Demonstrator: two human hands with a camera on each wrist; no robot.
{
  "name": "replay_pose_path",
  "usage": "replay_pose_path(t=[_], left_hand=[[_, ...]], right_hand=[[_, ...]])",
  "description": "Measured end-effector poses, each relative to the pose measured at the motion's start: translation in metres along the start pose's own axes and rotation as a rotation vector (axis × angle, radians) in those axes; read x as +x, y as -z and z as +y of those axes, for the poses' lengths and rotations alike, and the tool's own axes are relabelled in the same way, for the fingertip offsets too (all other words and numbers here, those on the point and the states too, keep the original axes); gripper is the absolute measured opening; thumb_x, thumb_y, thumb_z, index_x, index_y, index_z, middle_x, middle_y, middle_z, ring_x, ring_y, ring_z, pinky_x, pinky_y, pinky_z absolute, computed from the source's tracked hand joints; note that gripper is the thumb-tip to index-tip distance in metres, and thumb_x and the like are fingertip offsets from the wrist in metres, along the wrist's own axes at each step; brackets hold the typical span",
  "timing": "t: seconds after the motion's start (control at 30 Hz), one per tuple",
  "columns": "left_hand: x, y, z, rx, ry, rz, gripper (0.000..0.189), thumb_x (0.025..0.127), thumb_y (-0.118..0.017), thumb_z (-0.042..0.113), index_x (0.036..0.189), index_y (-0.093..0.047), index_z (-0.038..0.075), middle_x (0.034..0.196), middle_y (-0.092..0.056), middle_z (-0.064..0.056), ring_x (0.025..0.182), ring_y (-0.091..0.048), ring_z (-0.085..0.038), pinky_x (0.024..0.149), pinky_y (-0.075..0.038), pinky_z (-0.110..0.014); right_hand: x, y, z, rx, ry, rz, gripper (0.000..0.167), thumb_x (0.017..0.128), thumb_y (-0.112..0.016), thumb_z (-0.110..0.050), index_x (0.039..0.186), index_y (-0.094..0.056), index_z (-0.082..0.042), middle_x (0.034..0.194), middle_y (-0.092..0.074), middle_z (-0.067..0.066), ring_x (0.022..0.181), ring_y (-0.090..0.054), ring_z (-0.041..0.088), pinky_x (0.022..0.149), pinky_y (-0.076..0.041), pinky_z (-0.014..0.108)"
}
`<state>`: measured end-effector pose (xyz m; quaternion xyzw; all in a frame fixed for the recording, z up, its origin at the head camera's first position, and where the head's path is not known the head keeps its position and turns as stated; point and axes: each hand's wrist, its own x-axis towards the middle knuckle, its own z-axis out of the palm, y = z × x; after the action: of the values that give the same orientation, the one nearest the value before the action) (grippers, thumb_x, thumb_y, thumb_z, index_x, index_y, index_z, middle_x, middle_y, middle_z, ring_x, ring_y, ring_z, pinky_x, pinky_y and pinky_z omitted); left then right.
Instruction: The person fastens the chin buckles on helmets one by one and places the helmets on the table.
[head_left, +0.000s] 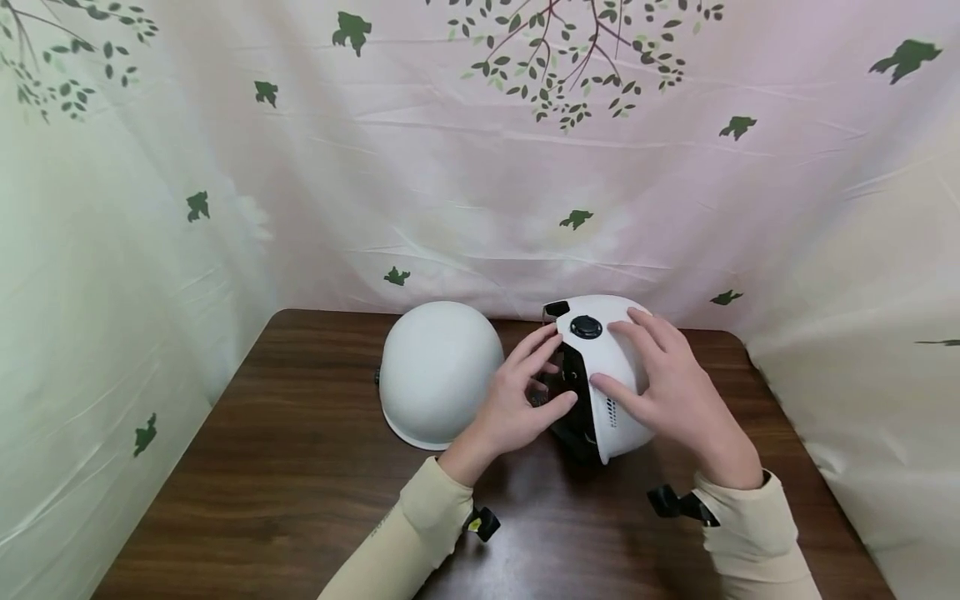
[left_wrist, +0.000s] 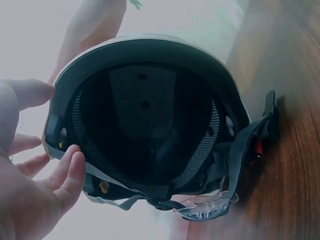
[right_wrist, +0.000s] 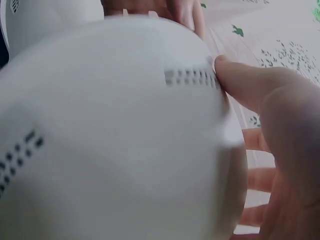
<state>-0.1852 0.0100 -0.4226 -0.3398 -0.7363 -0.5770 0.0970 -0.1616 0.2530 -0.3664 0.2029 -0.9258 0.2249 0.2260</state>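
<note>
A white helmet lies tipped on its side, its opening turned to the left. Its dark padded lining and chin strap show in the left wrist view. My right hand holds the shell from the right, thumb on the vented side and fingers spread over the top. My left hand is at the opening, fingers loosely extended; its thumb is right at the rim and its fingertips overlap the strap. A round black knob sits on the shell.
A second white helmet, dome up, stands left of my left hand near the back edge of the dark wooden table. A fabric curtain with leaf and bird prints hangs behind and along both sides.
</note>
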Motion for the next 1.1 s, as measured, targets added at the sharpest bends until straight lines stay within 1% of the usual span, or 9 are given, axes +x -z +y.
replay_pose_path(t=[0.17, 0.27, 0.37, 0.53, 0.7, 0.83, 0.93, 1.03, 1.1], left_hand=[[-0.004, 0.0, -0.002, -0.062, 0.046, 0.036, 0.06, 0.095, -0.076, 0.012, 0.151, -0.055, 0.01, 0.16, -0.043, -0.01, 0.113, -0.067, -0.024, 0.085, -0.062, -0.039], [-0.009, 0.004, -0.006, -0.089, 0.072, 0.058, 0.053, 0.096, -0.075, 0.012, 0.146, -0.059, 0.011, 0.155, -0.048, -0.011, 0.112, -0.068, -0.03, 0.085, -0.061, -0.044], [-0.016, 0.008, -0.012, -0.085, 0.101, 0.063, 0.047, 0.096, -0.075, 0.011, 0.141, -0.064, 0.012, 0.149, -0.054, -0.009, 0.111, -0.068, -0.032, 0.086, -0.061, -0.048], [-0.024, 0.012, -0.02, -0.019, 0.136, 0.045, 0.037, 0.095, -0.076, 0.012, 0.132, -0.069, 0.013, 0.136, -0.062, -0.004, 0.11, -0.067, -0.023, 0.085, -0.061, -0.045], [-0.027, 0.015, -0.023, 0.016, 0.148, 0.031, 0.035, 0.096, -0.076, 0.012, 0.13, -0.07, 0.014, 0.132, -0.064, -0.003, 0.109, -0.066, -0.02, 0.083, -0.061, -0.045], [-0.028, 0.017, -0.023, 0.023, 0.158, 0.016, 0.035, 0.095, -0.075, 0.011, 0.13, -0.07, 0.013, 0.131, -0.064, -0.006, 0.11, -0.067, -0.03, 0.082, -0.061, -0.048], [-0.029, 0.018, -0.024, 0.022, 0.166, 0.01, 0.035, 0.095, -0.075, 0.011, 0.13, -0.069, 0.012, 0.13, -0.064, -0.008, 0.109, -0.067, -0.036, 0.082, -0.061, -0.049], [-0.031, 0.018, -0.024, 0.024, 0.181, 0.002, 0.036, 0.095, -0.075, 0.011, 0.13, -0.069, 0.012, 0.13, -0.065, -0.009, 0.109, -0.066, -0.037, 0.082, -0.061, -0.05], [-0.032, 0.019, -0.024, 0.015, 0.194, 0.001, 0.036, 0.095, -0.075, 0.01, 0.131, -0.069, 0.011, 0.13, -0.064, -0.01, 0.108, -0.066, -0.037, 0.082, -0.06, -0.053]], right_hand=[[0.0, 0.001, -0.002, -0.089, -0.005, -0.004, 0.074, 0.086, -0.084, -0.041, 0.147, -0.056, -0.01, 0.153, -0.047, 0.032, 0.136, -0.044, 0.058, 0.102, -0.042, 0.073], [-0.002, 0.005, -0.001, -0.106, -0.083, -0.046, 0.079, 0.09, -0.079, -0.048, 0.15, -0.05, -0.004, 0.151, -0.046, 0.034, 0.135, -0.045, 0.057, 0.1, -0.043, 0.074], [-0.005, 0.011, 0.004, -0.075, -0.182, -0.09, 0.083, 0.095, -0.073, -0.051, 0.153, -0.043, 0.001, 0.15, -0.046, 0.034, 0.135, -0.044, 0.055, 0.101, -0.041, 0.073], [-0.011, 0.017, 0.016, -0.015, -0.258, -0.123, 0.083, 0.101, -0.067, -0.049, 0.158, -0.036, 0.004, 0.152, -0.044, 0.034, 0.136, -0.043, 0.053, 0.101, -0.039, 0.073], [-0.015, 0.023, 0.024, 0.016, -0.27, -0.145, 0.082, 0.103, -0.064, -0.045, 0.163, -0.029, -0.001, 0.155, -0.039, 0.034, 0.139, -0.04, 0.053, 0.101, -0.037, 0.074], [-0.016, 0.03, 0.03, 0.029, -0.272, -0.171, 0.084, 0.105, -0.063, -0.044, 0.168, -0.02, -0.011, 0.158, -0.037, 0.033, 0.141, -0.036, 0.054, 0.1, -0.035, 0.074], [-0.016, 0.033, 0.035, 0.044, -0.25, -0.17, 0.08, 0.105, -0.062, -0.041, 0.168, -0.021, -0.017, 0.155, -0.041, 0.032, 0.141, -0.036, 0.052, 0.098, -0.036, 0.072], [-0.016, 0.035, 0.043, 0.061, -0.233, -0.166, 0.074, 0.106, -0.062, -0.038, 0.167, -0.025, -0.018, 0.151, -0.046, 0.03, 0.133, -0.042, 0.049, 0.093, -0.038, 0.068], [-0.017, 0.036, 0.049, 0.066, -0.23, -0.159, 0.071, 0.106, -0.061, -0.036, 0.166, -0.028, -0.018, 0.146, -0.049, 0.028, 0.118, -0.051, 0.046, 0.087, -0.042, 0.063]])
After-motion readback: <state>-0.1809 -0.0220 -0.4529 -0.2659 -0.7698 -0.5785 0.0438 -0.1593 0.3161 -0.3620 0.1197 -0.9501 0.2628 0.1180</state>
